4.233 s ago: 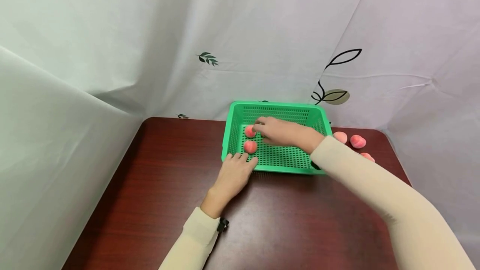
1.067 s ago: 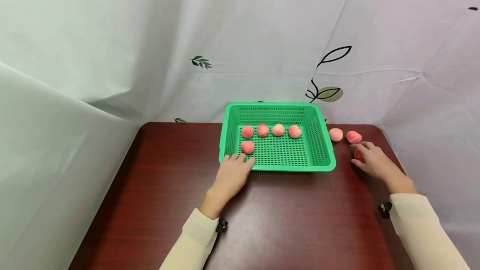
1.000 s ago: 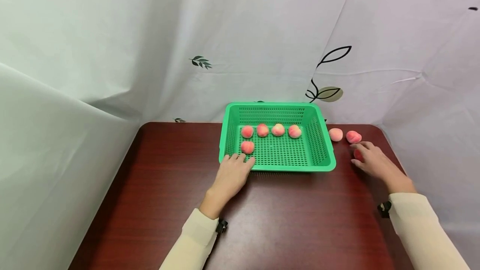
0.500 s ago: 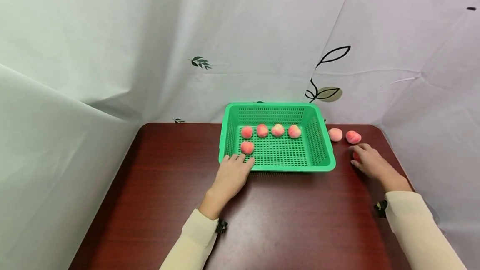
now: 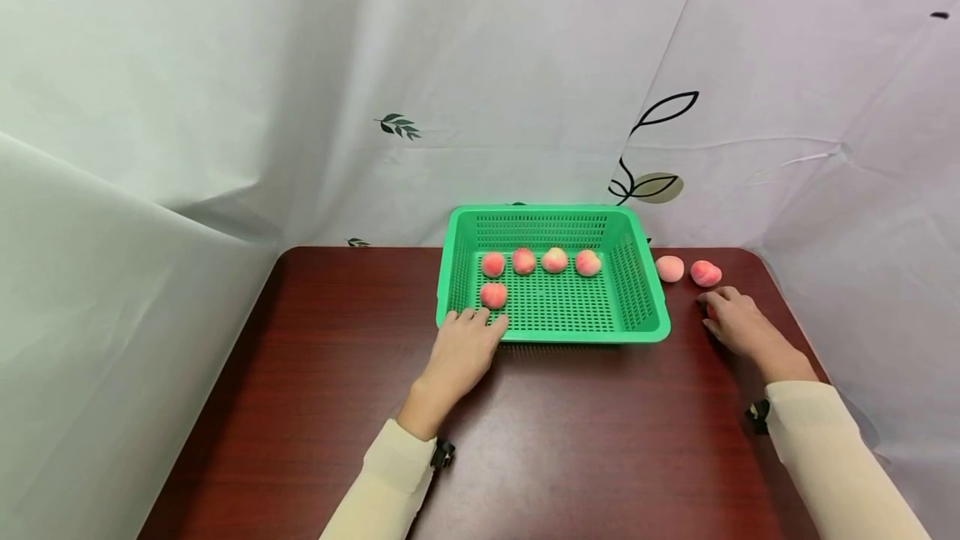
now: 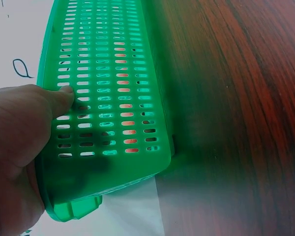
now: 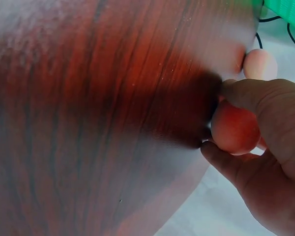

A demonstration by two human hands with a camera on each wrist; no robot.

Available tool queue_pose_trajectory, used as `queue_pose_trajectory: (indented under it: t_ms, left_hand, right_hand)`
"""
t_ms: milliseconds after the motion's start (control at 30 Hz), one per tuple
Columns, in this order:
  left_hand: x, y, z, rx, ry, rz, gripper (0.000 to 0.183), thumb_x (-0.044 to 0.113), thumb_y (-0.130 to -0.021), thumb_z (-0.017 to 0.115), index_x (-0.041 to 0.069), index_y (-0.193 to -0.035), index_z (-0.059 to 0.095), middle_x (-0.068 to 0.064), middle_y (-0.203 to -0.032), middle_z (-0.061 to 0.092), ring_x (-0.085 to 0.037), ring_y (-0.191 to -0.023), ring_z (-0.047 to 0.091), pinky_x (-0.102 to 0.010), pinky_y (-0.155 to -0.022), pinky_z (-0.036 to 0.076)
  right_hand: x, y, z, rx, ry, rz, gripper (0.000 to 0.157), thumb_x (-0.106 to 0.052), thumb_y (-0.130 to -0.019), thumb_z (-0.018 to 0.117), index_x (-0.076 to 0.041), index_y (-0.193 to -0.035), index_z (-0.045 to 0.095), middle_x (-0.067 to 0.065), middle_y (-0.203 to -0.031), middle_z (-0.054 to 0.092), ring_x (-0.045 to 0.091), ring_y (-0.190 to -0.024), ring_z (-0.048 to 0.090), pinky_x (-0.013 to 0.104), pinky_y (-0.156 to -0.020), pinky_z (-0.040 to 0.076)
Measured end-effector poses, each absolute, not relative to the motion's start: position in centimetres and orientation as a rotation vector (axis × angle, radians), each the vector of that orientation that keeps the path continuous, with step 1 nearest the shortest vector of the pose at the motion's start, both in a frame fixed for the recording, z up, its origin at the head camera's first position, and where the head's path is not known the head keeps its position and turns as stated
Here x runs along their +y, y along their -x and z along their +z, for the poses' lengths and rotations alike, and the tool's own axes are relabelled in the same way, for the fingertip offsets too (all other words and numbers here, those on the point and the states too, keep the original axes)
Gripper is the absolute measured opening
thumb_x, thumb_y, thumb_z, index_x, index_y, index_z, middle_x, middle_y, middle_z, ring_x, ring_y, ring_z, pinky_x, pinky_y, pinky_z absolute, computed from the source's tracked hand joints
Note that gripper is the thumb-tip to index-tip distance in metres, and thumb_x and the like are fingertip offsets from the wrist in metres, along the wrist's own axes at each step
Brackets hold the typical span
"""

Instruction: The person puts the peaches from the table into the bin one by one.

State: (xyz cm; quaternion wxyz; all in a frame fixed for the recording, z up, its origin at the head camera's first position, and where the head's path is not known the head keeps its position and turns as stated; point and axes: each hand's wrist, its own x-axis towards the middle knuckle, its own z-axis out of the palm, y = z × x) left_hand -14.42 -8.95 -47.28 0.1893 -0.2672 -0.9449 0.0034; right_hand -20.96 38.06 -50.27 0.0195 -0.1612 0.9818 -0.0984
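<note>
A green perforated plastic basket [image 5: 555, 337] stands at the back of the table. My left hand [image 5: 461, 354] grips its front rim near the left corner, with the thumb [image 6: 64, 101] pressed on the outer wall in the left wrist view. Inside, several pinkish-red peaches line the back, from the left one [image 5: 492, 264] to the right one [image 5: 588, 263]. One more peach [image 5: 493, 296] sits in front, at the left. Right of the basket, my right hand [image 5: 742, 327] holds a red peach [image 7: 234, 129] between thumb and fingers, low at the tabletop; the hand mostly hides it in the head view.
Two more peaches lie on the table behind the right hand: a pale one [image 5: 670, 268] beside the basket and a redder one [image 5: 706, 273]. The dark red wooden table [image 5: 585, 440] meets a white patterned curtain [image 5: 525, 65] at the back and sides.
Over four seconds, my right hand has gone from inside the basket to the peach at the right. During the last second it has shifted only slightly. The left hand stays on the rim.
</note>
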Motion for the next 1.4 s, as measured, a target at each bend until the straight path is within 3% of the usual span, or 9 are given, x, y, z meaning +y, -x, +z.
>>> queue_pose_trajectory:
  t_ms: [333,700,967,1400]
  left_hand:
    - [-8.9,14.4,-47.1,-2.703,0.747,-0.017,0.011,0.009,-0.099,0.060,0.016,-0.091,0.057,-0.003,-0.082,0.059,-0.025,-0.069,0.054,-0.031,-0.061,0.023]
    - [-9.0,14.4,-47.3,-2.630,0.749,-0.009,0.015,0.009,-0.096,0.063,0.018,-0.087,0.055,-0.001,-0.078,0.055,-0.022,-0.065,0.050,-0.029,-0.063,0.013]
    - [-8.9,14.5,-47.3,-2.642,0.744,0.016,0.012,0.010,-0.096,0.063,0.018,-0.089,0.057,-0.002,-0.080,0.058,-0.023,-0.067,0.053,-0.028,-0.063,0.015]
    - [-8.9,14.5,-47.4,-2.616,0.755,0.039,0.013,0.009,-0.097,0.063,0.018,-0.089,0.058,-0.001,-0.079,0.057,-0.022,-0.066,0.052,-0.028,-0.063,0.013]
  right_hand:
    - [38.1,20.7,-50.5,3.092,0.547,-0.342,0.033,0.001,-0.088,0.070,0.010,-0.118,0.059,0.039,-0.113,0.053,0.059,-0.098,0.055,0.069,-0.086,0.046]
    - [38.4,20.4,-50.2,3.079,0.548,-0.388,0.033,0.003,-0.087,0.071,0.010,-0.118,0.059,0.039,-0.115,0.053,0.058,-0.103,0.054,0.069,-0.089,0.045]
    - [38.2,20.1,-48.8,3.083,0.504,-0.529,0.036,0.001,-0.090,0.071,0.009,-0.123,0.058,0.036,-0.121,0.051,0.051,-0.111,0.050,0.069,-0.093,0.043]
    - [35.6,20.0,-45.0,3.177,0.714,-0.576,0.039,0.005,-0.085,0.077,0.004,-0.121,0.061,0.029,-0.123,0.053,0.045,-0.111,0.052,0.063,-0.088,0.048]
